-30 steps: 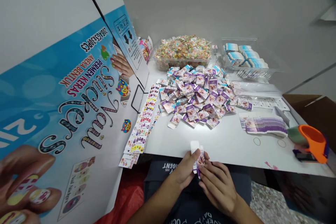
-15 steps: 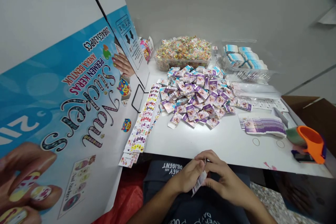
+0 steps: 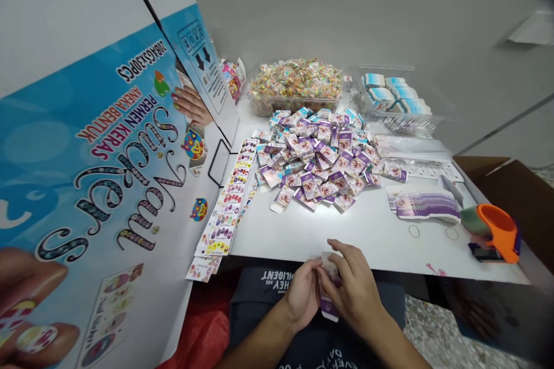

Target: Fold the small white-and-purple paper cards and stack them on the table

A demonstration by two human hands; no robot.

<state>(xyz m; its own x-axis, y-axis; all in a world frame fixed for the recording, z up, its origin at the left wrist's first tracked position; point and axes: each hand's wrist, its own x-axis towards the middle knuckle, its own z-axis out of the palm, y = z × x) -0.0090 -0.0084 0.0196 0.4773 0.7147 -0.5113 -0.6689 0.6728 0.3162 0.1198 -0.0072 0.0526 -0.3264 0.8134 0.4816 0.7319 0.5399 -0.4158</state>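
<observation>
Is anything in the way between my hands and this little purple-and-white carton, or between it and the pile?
Nothing separates your left hand and right hand from the carton; both touch it. Towards the pile, your right fingers partly cover it; beyond them I see only white tabletop, no obstacle.

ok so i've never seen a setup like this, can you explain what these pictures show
There is no robot here: these are a person's bare left hand and right hand. All the pictures come from one head-worn camera, looking forward and down. Both hands hold a small purple-and-white carton, partly hidden by the fingers. On the white table lie a heap of small boxes, sticker sheets, flat purple cards or cartons and an orange tape dispenser. Behind the heap stands a clear tub of colourful packets.
</observation>
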